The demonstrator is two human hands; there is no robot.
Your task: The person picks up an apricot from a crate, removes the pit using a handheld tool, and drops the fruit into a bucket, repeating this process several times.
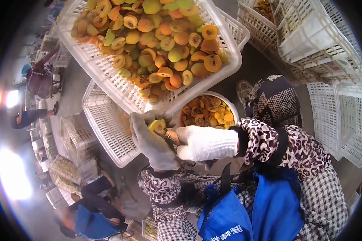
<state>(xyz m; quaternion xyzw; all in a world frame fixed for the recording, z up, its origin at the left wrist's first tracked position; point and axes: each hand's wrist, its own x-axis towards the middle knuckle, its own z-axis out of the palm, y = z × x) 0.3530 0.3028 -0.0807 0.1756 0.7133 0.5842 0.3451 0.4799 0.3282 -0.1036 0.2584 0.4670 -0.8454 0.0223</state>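
My left hand [153,140], in a grey-white glove, holds a yellow-green halved fruit [158,126] with its cut side showing. My right hand [207,143], in a white knitted glove, is closed around a small dark tool [171,138] whose tip is close to the fruit. An orange piece lies by the right fingertips. Just beyond the hands stands a white crate [112,86] heaped with halved apricots [161,48]. Below its near corner, a round white bucket [234,108] holds more orange fruit pieces [207,112].
White crates [309,36] are stacked at the upper right, with more crates [338,120] below. Another crate [112,128] sits under the full one. A person in blue [90,221] is at the lower left; another person [39,82] is farther back.
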